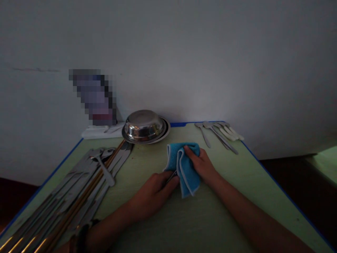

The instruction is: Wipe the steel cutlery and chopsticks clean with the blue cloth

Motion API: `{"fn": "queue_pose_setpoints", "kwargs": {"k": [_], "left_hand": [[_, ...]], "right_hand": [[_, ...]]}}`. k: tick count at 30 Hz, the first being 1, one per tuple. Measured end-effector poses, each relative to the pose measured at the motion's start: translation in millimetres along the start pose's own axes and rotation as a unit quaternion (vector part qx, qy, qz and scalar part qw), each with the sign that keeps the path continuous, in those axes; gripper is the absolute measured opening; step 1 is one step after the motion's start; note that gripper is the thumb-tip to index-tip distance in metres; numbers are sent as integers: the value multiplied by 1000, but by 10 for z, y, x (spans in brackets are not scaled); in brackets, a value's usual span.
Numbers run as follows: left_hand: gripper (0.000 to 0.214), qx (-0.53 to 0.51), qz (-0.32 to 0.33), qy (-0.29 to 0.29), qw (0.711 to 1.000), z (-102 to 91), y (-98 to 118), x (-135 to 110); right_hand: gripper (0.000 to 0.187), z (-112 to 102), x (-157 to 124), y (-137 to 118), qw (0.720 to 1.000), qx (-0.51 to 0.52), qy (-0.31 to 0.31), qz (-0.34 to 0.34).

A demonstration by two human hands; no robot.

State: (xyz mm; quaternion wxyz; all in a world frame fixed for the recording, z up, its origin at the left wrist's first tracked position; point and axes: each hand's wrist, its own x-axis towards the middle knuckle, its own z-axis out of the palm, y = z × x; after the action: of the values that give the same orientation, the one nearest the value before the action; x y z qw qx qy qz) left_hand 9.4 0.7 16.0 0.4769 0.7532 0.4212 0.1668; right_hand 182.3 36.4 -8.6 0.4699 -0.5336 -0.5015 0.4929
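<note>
Over the middle of the table, my right hand [204,163] grips a folded blue cloth [189,175] with a pale edge, thumb on top. My left hand [155,193] is closed just left of the cloth and pinches a slim metal utensil [171,176]. Only a short shiny piece of this utensil shows between the fingers and the cloth. Its other end is covered by the cloth, so I cannot tell its kind. A dark band circles my left wrist.
Long metal utensils and wooden chopsticks [88,188] lie along the table's left side, a spoon [105,172] across them. Metal bowls [144,124] stand at the back, one upside down. Several spoons [219,135] lie back right. A blurred-out upright item [96,98] stands back left.
</note>
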Motion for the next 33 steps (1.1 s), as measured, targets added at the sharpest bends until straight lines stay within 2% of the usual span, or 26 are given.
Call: {"fn": "queue_pose_setpoints", "kwargs": {"k": [4,8,11,14,17,20,25,29,33], "left_hand": [[35,-10,-5,6,1000,1,5,-7],[35,-24,-15,30,999,-6,43,-24],[35,-37,-13,26,999,-8,59,-26],[36,-39,-12,26,999,7,47,-20],[31,-57,-8,52,997,44,24,-24],[23,-124,-29,96,987,85,12,-34],[37,-199,-64,146,967,97,41,-22],[42,-186,-74,137,970,69,80,-8],[36,-136,-78,109,982,52,84,-8]], "right_hand": [[46,1,7,-11,999,-41,3,1],[44,-25,5,-8,1000,-11,-7,26],[39,-39,-6,-19,998,29,-52,25],[34,-32,-16,-38,995,21,-93,10],[33,-9,-15,-37,998,3,-68,-4],[37,7,-14,-15,999,15,-40,4],[41,5,-30,20,1000,6,-14,14],[42,12,-38,23,1000,-4,5,-5],[40,42,-53,-18,999,-41,6,-20]]}}
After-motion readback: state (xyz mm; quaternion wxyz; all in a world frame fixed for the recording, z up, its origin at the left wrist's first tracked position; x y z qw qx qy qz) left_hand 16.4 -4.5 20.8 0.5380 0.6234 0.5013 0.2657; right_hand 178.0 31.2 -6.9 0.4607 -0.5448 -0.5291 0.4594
